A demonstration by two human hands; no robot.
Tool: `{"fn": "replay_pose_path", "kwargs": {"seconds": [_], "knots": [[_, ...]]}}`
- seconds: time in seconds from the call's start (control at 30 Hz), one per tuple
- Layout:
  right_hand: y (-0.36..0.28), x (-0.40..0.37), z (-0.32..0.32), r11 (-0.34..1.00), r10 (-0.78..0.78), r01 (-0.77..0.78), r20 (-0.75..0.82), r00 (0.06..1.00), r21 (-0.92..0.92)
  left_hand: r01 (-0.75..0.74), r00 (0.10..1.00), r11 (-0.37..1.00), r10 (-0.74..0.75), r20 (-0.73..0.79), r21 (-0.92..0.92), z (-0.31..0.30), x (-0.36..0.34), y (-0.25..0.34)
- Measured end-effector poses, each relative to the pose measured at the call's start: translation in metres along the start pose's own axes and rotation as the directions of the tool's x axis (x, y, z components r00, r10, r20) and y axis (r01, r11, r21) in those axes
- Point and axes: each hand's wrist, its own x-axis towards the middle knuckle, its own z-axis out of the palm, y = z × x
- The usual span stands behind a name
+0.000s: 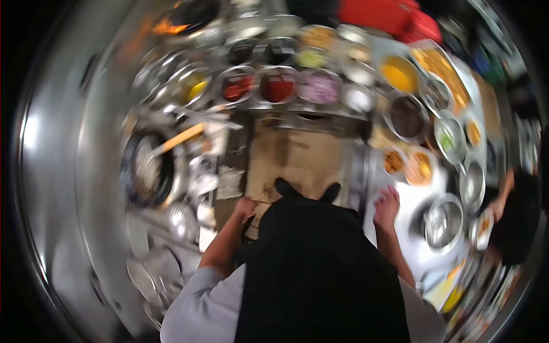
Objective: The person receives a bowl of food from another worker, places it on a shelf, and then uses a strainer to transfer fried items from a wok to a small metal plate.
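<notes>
Head view, pretty blurry, but the layout reads ok. The right hand (pixel 386 206) is over the near edge of the white bench (pixel 402 212), fingers loosely spread and pointing forward, nothing visible in them. Closest stuff is a pair of food containers: the smaller orange-brown one (pixel 393 162) sits almost straight ahead of the fingertips, and the bigger orange one (pixel 420 167) is just beside it, ahead and to the right. Both look near the hand but not touching it, so that forward gap is the relation I'd watch. Both look roundish from above, so no real long axis to line up with. The shiny metal bowl (pixel 443 223) is off to the right of that same hand, a bit further out

Left hand (pixel 246 207) is way over on the other side of the body, low by the wearer's hip, so the right is clearly the nearer one to those containers. Its fingers look curled in, but I can't tell if they're pinching anything (there's a dark smudge under it that could be whatever). The whitish cloth-like thing (pixel 230 182) lies forward and left of it, and the dark pan (pixel 147 168) is well apart, further left, with a wooden handle (pixel 183 137) slanting forward and right from it
</notes>
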Motion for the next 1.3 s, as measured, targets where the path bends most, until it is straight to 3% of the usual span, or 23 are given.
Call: {"fn": "replay_pose_path", "kwargs": {"seconds": [0.03,0.07,0.13,0.2,0.23,0.27,0.33,0.5,0.57,0.63,0.7,0.77,0.83,0.87,0.93,0.97,1.03,1.07,1.1,1.2,1.23,1.27,1.3], "knots": [[0.005,-0.014,0.015,1.000,0.016,-0.015,0.028,0.999,-0.024,-0.241,0.969,0.938,0.249,0.000,0.248,-0.002,0.025,-0.026],[0.006,-0.032,0.040,0.991,0.043,-0.033,0.082,0.996,-0.129,-0.419,0.876,0.762,0.482,-0.001,0.494,-0.005,0.050,-0.052],[0.020,-0.045,0.072,0.962,0.079,-0.025,0.188,0.979,-0.273,-0.514,0.789,0.786,0.590,-0.172,0.343,-0.021,-0.040,0.033],[0.040,-0.031,0.094,0.920,0.100,0.013,0.267,0.959,-0.392,-0.447,0.869,0.894,0.442,-0.223,0.028,-0.035,-0.078,0.070],[0.040,-0.031,0.111,0.912,0.093,0.046,0.316,0.944,-0.408,-0.373,0.925,0.893,0.336,-0.178,-0.253,-0.042,-0.089,0.082],[0.040,-0.035,0.131,0.892,0.056,0.136,0.406,0.912,-0.430,-0.381,0.920,0.879,0.330,-0.211,-0.288,-0.048,-0.098,0.090],[0.035,-0.041,0.176,0.854,0.010,0.294,0.577,0.816,-0.430,-0.573,0.742,0.819,0.503,-0.443,-0.031,-0.061,-0.113,0.095],[0.032,-0.060,0.311,0.651,-0.034,0.619,0.797,0.603,-0.440,-0.664,0.712,0.709,0.501,-0.492,-0.238,-0.102,-0.143,0.078],[0.055,-0.059,0.368,0.625,-0.058,0.748,0.941,0.332,-0.226,-0.652,0.699,0.716,0.441,-0.564,-0.248,-0.122,-0.161,0.068],[0.067,-0.108,0.432,0.516,0.106,0.832,0.979,0.174,-0.204,-0.657,0.672,0.708,0.394,-0.627,-0.259,-0.135,-0.173,0.053],[0.078,-0.167,0.491,0.255,0.316,0.953,0.946,0.078,-0.164,-0.667,0.635,0.698,0.352,-0.688,-0.259,-0.146,-0.185,0.040],[0.130,-0.159,0.538,0.137,0.210,0.957,0.937,-0.279,0.254,-0.635,0.677,0.682,0.262,-0.688,-0.365,-0.147,-0.195,0.028],[0.169,-0.160,0.586,-0.162,0.231,0.880,0.884,-0.406,0.446,-0.669,0.642,0.625,0.212,-0.737,-0.403,-0.140,-0.196,0.017],[0.181,-0.163,0.604,-0.154,0.246,0.863,0.865,-0.437,0.480,-0.657,0.609,0.637,0.134,-0.782,-0.402,-0.135,-0.197,0.014],[0.199,-0.172,0.637,-0.294,0.330,0.758,0.806,-0.491,0.582,-0.641,0.579,0.604,-0.024,-0.815,-0.474,-0.124,-0.199,0.009],[0.203,-0.178,0.654,-0.278,0.340,0.738,0.782,-0.523,0.614,-0.645,0.562,0.594,-0.057,-0.825,-0.481,-0.117,-0.203,0.010],[0.207,-0.182,0.683,-0.128,0.686,0.875,0.679,-0.262,0.467,-0.642,0.502,0.542,-0.239,-0.831,-0.543,-0.100,-0.214,0.018],[0.207,-0.179,0.695,-0.020,0.621,0.868,0.687,-0.377,0.495,-0.633,0.457,0.548,-0.304,-0.836,-0.546,-0.088,-0.217,0.022],[0.212,-0.173,0.709,-0.010,0.631,0.850,0.663,-0.403,0.527,-0.625,0.409,0.554,-0.368,-0.835,-0.550,-0.080,-0.224,0.029],[0.235,-0.161,0.737,0.289,0.347,0.738,0.652,-0.674,0.610,-0.601,0.390,0.451,-0.556,-0.734,-0.660,-0.045,-0.227,0.048],[0.236,-0.162,0.746,0.306,0.353,0.731,0.640,-0.683,0.610,-0.593,0.378,0.388,-0.639,-0.670,-0.705,-0.031,-0.223,0.055],[0.220,-0.181,0.747,0.441,0.526,0.866,0.713,-0.463,0.237,-0.584,0.372,0.386,-0.655,-0.658,-0.714,-0.019,-0.220,0.064],[0.208,-0.194,0.748,0.459,0.712,0.870,0.660,-0.238,-0.181,-0.592,0.331,0.356,-0.711,-0.621,-0.723,-0.006,-0.216,0.074]]}}
